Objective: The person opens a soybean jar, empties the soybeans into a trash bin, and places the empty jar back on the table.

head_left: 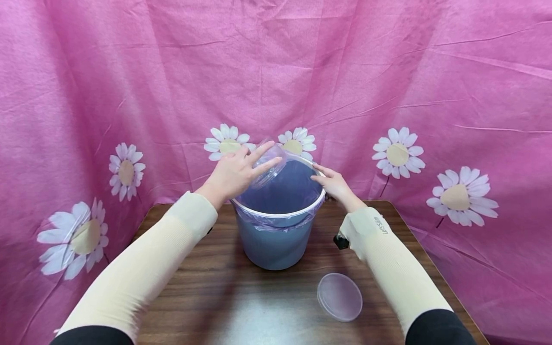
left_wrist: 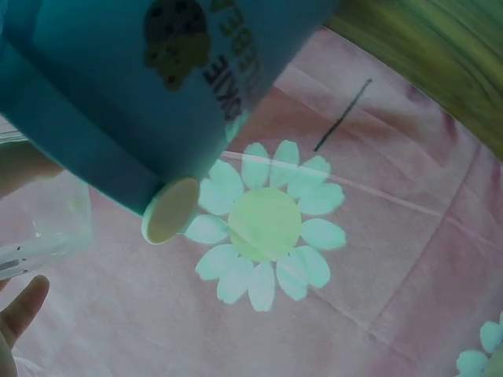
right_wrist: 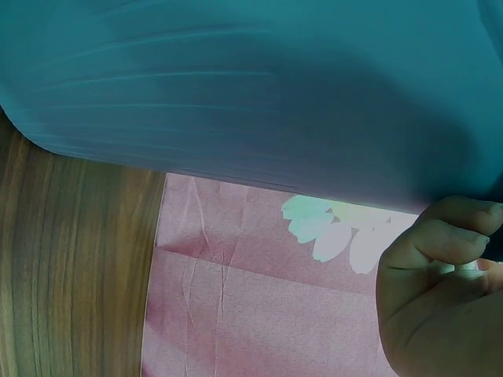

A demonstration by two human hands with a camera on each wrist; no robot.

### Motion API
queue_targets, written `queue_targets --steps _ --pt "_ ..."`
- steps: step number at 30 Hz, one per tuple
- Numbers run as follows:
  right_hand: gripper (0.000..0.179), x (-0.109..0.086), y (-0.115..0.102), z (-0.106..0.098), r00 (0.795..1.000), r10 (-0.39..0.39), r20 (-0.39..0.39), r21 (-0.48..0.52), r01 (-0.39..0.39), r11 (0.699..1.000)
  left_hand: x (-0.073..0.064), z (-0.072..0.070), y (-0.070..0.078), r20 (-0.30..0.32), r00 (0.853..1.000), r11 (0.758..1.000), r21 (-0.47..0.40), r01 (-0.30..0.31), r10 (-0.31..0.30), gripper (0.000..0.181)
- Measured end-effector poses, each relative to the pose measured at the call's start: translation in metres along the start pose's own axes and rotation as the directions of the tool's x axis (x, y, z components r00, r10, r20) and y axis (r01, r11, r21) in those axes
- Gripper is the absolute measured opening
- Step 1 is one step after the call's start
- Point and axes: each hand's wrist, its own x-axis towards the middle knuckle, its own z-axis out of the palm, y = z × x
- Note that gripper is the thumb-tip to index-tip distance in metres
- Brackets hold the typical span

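Over the left part of a blue-grey bin's mouth, my left hand [head_left: 241,172] holds a clear plastic container [head_left: 269,165], tilted on its side. In the left wrist view the same container [left_wrist: 55,220] shows between the thumb and fingers. The bin [head_left: 276,244] stands upright, with a white rim and a thin purple bag liner [head_left: 269,223] folded over it. My right hand [head_left: 334,184] grips the bin's rim at the right side, fingers over the edge. The right wrist view shows that hand [right_wrist: 440,290] at the bin's wall [right_wrist: 236,102].
A round clear plastic lid [head_left: 339,297] lies on the brown wooden table [head_left: 194,297], in front of the bin and to the right. Pink cloth [head_left: 345,72] with white daisies hangs behind and at both sides. Cartoon print [left_wrist: 177,39] marks the bin's far side.
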Motion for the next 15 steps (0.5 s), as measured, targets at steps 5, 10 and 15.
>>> queue_targets --steps 5,10,15 --pt "0.055 -0.0003 0.0007 -0.0005 1.000 -0.010 0.005 0.023 0.010 1.000 -0.0015 0.0008 -0.0003 0.029 0.999 0.999 0.008 -0.033 0.033 0.076" --pt "0.055 0.0002 0.0008 -0.0012 1.000 -0.010 0.007 0.012 0.010 1.000 -0.0007 0.0023 0.0004 -0.010 0.997 0.997 0.002 -0.071 0.071 0.076" --pt "0.056 0.0020 0.0013 -0.0006 1.000 -0.006 0.008 0.017 0.005 1.000 0.0001 0.0048 0.0079 -0.040 0.983 0.983 0.029 -0.179 0.180 0.074"
